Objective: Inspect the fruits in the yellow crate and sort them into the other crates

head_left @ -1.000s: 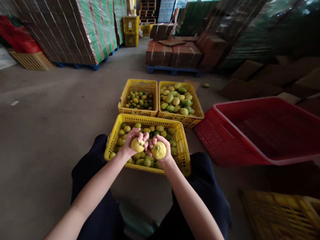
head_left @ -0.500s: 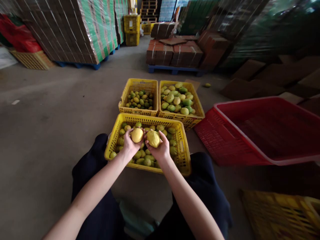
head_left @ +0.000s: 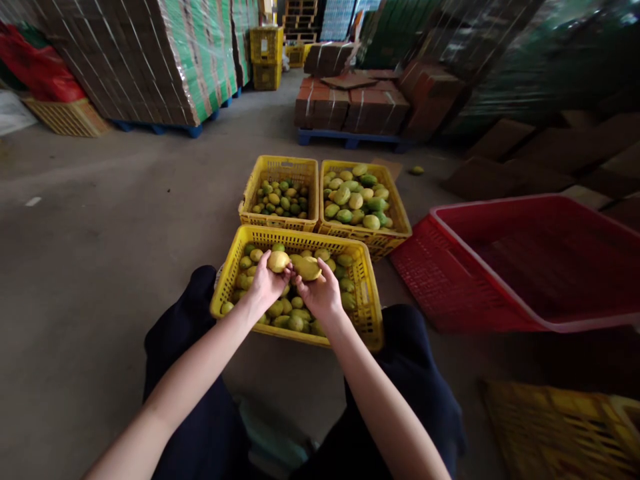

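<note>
Above a yellow crate of green and yellow lemons, each of my hands holds one fruit. My left hand is closed round a smooth yellow lemon. In my right hand lies a longer, bumpy yellow lemon, gripped between thumb and fingers. The two fruits are close together, with my fingertips between them. More lemons fill the crate below, partly hidden by my hands and wrists.
Behind stand two more yellow crates, one with small lemons, one with larger lemons. A big red crate is at the right, a yellow crate at lower right. Stacked flat cardboard sits on a blue pallet.
Both lemons have been turned in my fingers. The left one now lies more sideways, and the right one shows its long side. My hands stay over the crate.
</note>
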The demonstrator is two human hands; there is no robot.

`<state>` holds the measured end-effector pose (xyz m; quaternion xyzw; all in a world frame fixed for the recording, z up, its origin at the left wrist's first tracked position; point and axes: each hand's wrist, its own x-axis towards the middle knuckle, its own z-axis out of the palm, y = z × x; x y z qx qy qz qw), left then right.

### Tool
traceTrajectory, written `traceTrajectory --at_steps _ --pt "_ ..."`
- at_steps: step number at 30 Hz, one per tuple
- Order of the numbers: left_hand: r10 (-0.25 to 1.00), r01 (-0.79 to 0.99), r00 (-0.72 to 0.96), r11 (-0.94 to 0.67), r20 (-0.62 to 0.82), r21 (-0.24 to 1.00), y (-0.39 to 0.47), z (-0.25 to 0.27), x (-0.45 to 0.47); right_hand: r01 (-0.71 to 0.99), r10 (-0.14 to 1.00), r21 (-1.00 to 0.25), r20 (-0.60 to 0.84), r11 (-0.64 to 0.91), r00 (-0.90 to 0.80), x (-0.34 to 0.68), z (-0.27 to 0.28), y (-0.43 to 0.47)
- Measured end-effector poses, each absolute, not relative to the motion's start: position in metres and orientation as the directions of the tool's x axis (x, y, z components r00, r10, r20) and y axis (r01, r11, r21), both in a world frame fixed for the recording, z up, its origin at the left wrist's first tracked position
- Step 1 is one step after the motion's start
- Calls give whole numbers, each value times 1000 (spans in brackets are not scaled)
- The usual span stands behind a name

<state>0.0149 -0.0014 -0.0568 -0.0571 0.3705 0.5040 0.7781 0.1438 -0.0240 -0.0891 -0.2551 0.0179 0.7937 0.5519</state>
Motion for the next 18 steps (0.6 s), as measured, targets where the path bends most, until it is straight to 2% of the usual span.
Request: traceTrajectory --at_steps 6,13,18 --pt "787 -798 226 487 -573 354 -3 -58 14 -880 871 -269 -416 -390 -259 142 -86 -23" --pt "805 -734 323 545 -497 406 -4 -60 12 -848 872 -319 -398 -424 -287 141 -84 -23" --pt "826 -711 293 524 -481 468 -3 -63 13 -836 869 -347 -414 -425 -270 142 -84 -23"
